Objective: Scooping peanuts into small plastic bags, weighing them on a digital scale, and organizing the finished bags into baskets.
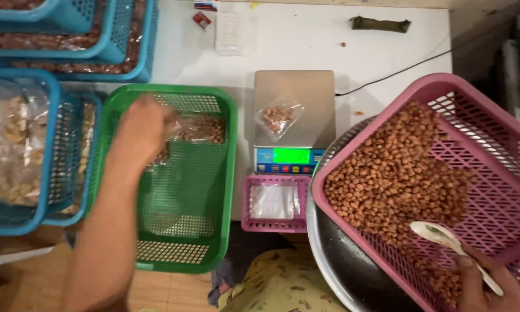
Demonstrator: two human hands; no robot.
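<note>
your left hand [141, 128] closes on a nut bag [197, 128] over the green basket [228, 173]; right hand [491, 283] grips a spoon [444, 237]. tilted pink basket [444, 86] may spill nuts [387, 173].

Bright, even overhead light, soft shadows, slight motion blur throughout.

— Where are you seeing this from?
— From your own head, looking steeply down over your lap at the white surface [306, 40]; there is one view only, so nothing is shared with another.
— Which way does it face, and how near?
— Forward and down: the scale [294, 110] sits mid-frame at arm's reach, the green basket [185, 190] at your left, the pink basket [473, 110] close at your right, cut by the frame's edge
</note>
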